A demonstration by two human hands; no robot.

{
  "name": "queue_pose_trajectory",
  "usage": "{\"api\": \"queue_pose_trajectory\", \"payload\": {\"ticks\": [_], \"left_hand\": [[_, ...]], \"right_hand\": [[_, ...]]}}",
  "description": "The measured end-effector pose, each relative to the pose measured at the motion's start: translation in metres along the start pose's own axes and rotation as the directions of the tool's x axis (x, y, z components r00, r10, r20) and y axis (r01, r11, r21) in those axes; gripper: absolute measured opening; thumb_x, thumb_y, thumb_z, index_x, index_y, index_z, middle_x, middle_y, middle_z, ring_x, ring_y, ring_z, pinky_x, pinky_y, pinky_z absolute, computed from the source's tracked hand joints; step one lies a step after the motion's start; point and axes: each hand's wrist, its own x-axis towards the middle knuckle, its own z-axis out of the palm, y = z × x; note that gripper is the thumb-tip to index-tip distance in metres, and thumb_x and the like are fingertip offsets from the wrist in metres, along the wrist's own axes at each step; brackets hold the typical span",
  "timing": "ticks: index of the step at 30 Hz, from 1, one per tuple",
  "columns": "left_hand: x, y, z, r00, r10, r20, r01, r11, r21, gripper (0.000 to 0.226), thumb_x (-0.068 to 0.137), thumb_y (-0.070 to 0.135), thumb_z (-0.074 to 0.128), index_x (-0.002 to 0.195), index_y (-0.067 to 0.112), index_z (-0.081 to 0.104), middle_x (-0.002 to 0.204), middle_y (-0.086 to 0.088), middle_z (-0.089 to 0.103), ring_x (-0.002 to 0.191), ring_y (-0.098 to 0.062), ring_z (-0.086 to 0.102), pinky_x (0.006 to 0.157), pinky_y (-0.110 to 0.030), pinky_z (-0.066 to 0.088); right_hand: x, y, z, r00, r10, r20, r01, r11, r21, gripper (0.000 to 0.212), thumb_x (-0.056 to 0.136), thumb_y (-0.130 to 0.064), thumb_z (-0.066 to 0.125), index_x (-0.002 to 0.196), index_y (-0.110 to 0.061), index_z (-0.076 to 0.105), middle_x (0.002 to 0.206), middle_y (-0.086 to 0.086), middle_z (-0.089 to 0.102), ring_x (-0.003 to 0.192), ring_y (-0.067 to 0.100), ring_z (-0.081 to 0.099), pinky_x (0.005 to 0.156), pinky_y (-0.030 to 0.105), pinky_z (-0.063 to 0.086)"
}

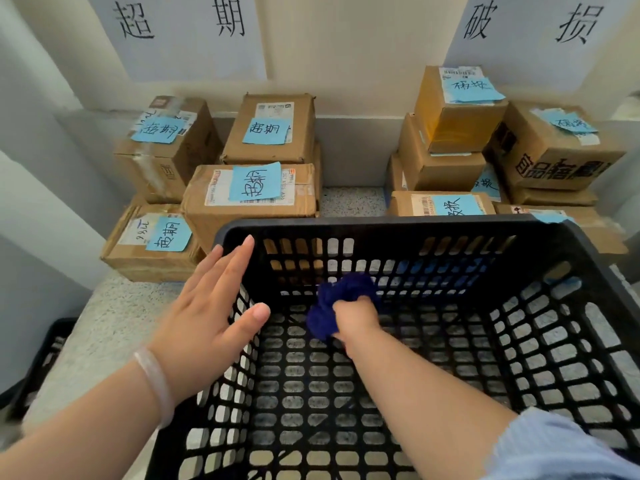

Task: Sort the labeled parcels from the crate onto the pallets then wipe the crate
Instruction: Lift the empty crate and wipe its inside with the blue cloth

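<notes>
Black lattice crate [381,225] closest, speckled floor [114,306] showing through its holes. Right hand [356,318] down inside, clenched round a dark blue cloth [332,306] near the base of the far wall. Left hand [207,306] flat, fingers straight, over the crate's left rim; clear bracelet [156,382] on that wrist. Beyond the left hand: brown parcels [249,192] with blue 超期 notes. Beyond the right hand: second stack [453,112] with blue 破损 notes. Strip of floor between the two stacks.
</notes>
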Motion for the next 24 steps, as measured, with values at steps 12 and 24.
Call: {"api": "queue_pose_trajectory", "payload": {"ticks": [12, 24], "left_hand": [[-0.002, -0.005, 0.003, 0.984, -0.121, -0.129, 0.072, 0.939, -0.335, 0.067, 0.088, 0.068, 0.024, 0.144, 0.049, -0.007, 0.159, 0.022, 0.001, 0.144, 0.008, -0.001, 0.116, -0.018, 0.005], [-0.153, 0.056, 0.007, 0.695, -0.718, 0.036, 0.564, 0.513, -0.646, 0.077, 0.059, 0.098, 0.024, 0.132, 0.076, 0.014, 0.139, 0.046, 0.031, 0.137, 0.012, 0.023, 0.12, -0.033, 0.015]], "right_hand": [[-0.085, -0.045, 0.076, 0.881, -0.333, 0.336, 0.314, 0.943, 0.11, 0.031, 0.095, -0.031, 0.057, 0.124, -0.024, 0.051, 0.118, 0.004, 0.059, 0.11, 0.023, 0.057, 0.102, 0.044, 0.045], [-0.106, -0.035, 0.043, 0.592, -0.542, 0.597, 0.685, 0.728, -0.017, 0.033, 0.095, -0.028, 0.059, 0.126, -0.02, 0.052, 0.128, 0.005, 0.048, 0.118, 0.018, 0.047, 0.102, 0.027, 0.033]]}}
